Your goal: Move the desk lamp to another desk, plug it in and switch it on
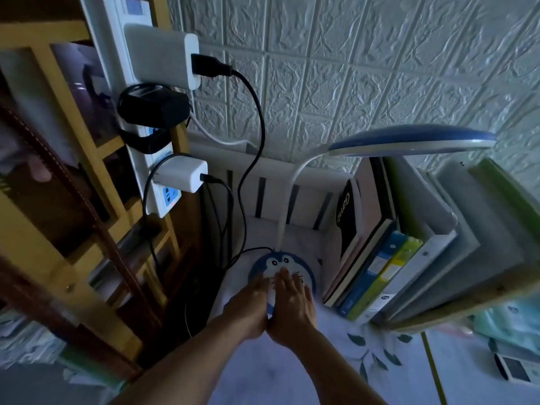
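On the pale surface point(263, 372), the left hand point(249, 305) and right hand point(292, 302) lie flat, fingers spread, touching the desk lamp point(282, 263) base.

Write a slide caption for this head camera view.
Both hands rest flat on the unlit desk lamp's cartoon base.

Dim room: embossed white tile wall point(365, 68), wooden shelf frame point(73, 176) left, books point(394, 258) upright right, floral desk cover point(365, 361).
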`<state>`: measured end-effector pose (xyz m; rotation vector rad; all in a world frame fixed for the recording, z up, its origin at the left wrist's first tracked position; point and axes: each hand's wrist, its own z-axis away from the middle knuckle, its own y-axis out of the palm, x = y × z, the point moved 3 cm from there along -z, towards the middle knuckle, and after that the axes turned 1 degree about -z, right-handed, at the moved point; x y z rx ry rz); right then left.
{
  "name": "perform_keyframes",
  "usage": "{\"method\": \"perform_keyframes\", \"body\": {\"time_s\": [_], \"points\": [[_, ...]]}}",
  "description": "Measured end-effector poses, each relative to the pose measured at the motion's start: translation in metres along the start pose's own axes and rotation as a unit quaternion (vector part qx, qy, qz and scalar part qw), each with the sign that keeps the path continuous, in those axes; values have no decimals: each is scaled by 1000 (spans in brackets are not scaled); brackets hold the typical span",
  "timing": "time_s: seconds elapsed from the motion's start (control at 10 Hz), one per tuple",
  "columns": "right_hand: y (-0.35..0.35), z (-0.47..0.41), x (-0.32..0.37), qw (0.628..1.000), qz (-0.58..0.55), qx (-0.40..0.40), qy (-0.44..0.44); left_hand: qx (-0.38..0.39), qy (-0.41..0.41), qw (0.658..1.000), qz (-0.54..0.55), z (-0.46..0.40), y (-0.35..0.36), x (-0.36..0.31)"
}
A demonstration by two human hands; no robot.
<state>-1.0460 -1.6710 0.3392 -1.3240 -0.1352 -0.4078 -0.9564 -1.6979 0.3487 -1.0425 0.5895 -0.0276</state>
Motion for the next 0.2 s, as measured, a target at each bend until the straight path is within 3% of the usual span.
{"method": "perform_keyframes", "body": {"time_s": [0.2], "points": [[-9,1,3,999,-18,28,-1,3,-4,1000,11,3,-4,0]]}}
